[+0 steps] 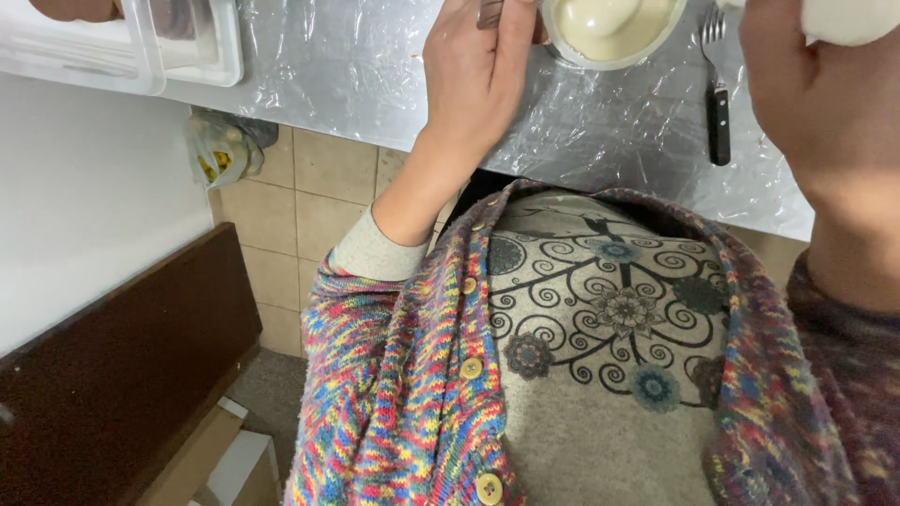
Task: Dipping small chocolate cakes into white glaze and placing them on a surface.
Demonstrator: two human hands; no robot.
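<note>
My left hand [476, 80] is at the table's near edge, fingers closed on a dark utensil handle [489, 11] beside a white bowl [562, 42]. The bowl holds a pale creamy mixture [609, 23]. Close to the camera at the upper right, my right hand [825, 112] grips a white rounded lump [848, 19], cut off by the frame's top. A fork with a black handle [718, 117] lies on the plastic-wrapped table [356, 66] between the two hands. My knitted multicolour cardigan fills the lower frame.
A clear plastic container [141, 52] stands at the table's left end. Below it a small plastic bag [220, 150] lies on the tiled floor [319, 206]. A dark brown panel [122, 375] and cardboard boxes [220, 459] sit at lower left.
</note>
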